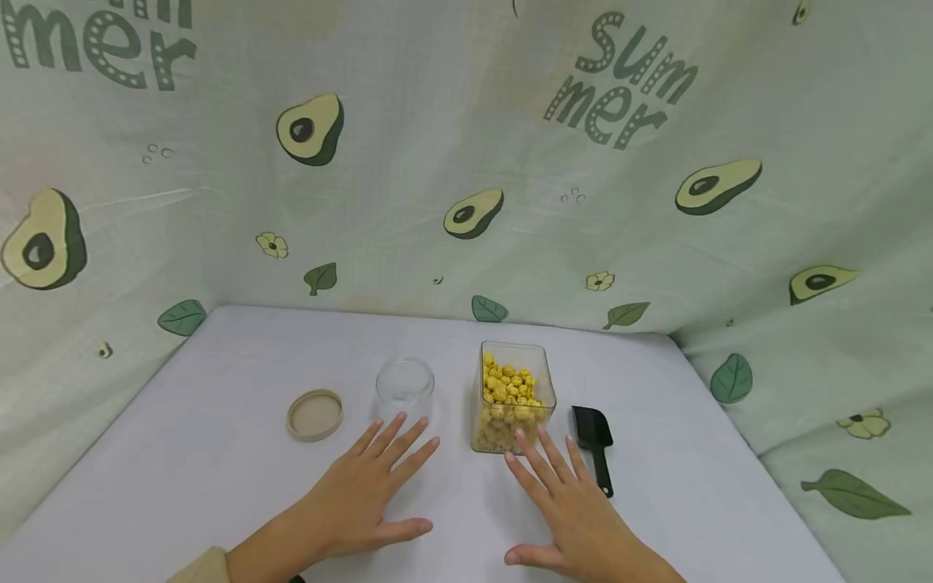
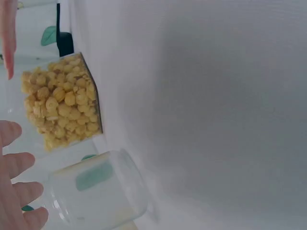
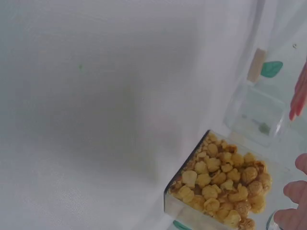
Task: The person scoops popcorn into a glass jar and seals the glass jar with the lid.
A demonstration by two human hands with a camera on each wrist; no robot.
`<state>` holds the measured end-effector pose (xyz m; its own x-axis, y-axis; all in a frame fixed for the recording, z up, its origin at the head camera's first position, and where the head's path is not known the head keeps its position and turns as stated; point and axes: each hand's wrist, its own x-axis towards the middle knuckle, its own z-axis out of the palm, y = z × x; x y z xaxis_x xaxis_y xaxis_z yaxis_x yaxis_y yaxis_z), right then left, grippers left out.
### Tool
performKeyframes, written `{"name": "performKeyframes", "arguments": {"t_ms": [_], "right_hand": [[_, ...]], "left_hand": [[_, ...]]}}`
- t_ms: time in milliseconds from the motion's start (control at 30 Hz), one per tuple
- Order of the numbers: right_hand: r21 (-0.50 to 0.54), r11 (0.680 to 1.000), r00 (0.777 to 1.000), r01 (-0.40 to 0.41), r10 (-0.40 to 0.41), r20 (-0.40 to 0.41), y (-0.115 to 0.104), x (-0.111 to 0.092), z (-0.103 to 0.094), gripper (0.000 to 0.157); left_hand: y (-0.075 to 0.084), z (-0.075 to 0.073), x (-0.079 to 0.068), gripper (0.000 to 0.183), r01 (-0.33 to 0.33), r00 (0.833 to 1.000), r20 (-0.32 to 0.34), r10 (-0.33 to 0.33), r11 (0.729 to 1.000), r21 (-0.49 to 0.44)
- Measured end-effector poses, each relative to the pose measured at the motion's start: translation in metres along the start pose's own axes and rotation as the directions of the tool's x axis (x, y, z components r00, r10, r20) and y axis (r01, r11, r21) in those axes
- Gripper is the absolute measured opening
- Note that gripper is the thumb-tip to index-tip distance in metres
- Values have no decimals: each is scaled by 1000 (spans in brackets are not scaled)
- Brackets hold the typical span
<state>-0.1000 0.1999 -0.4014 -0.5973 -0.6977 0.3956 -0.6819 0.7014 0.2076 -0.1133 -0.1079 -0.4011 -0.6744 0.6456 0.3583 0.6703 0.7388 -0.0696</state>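
Both hands are spread with straight fingers and hold nothing. My left hand (image 1: 368,490) is nearest to a clear round jar (image 1: 405,387), whose mouth faces up; in the head view the fingertips overlap its lower edge. My right hand (image 1: 576,510) reaches toward a clear square container (image 1: 516,429) partly filled with yellow popcorn (image 1: 510,387). In the right wrist view the fingertips (image 3: 292,191) stand apart from that popcorn. A black scoop (image 1: 594,429) lies right of the container, its handle toward me. A beige round lid (image 1: 315,415) lies left of the jar.
A white-covered table (image 1: 197,478) carries all these things. Behind it and on both sides hangs a pale cloth (image 1: 394,162) printed with avocados, leaves and lettering. The table's back edge runs just beyond the jar and container.
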Motion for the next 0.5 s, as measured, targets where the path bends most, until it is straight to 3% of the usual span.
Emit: {"name": "performKeyframes", "arguments": {"t_ms": [167, 333, 433, 500], "right_hand": [[0, 1000, 1000, -16, 16, -13, 2, -3, -3, 92], [35, 999, 998, -26, 28, -51, 7, -5, -7, 88], [45, 998, 996, -37, 40, -78, 12, -5, -11, 84], [60, 997, 993, -47, 52, -102, 15, -6, -14, 81]], "left_hand": [[2, 1, 11, 80, 21, 1000, -1, -21, 996, -91], [3, 4, 27, 81, 87, 996, 38, -80, 972, -217], [3, 6, 38, 79, 153, 988, 56, -143, 930, -333], [4, 8, 45, 77, 194, 981, 62, -186, 880, -432]]}}
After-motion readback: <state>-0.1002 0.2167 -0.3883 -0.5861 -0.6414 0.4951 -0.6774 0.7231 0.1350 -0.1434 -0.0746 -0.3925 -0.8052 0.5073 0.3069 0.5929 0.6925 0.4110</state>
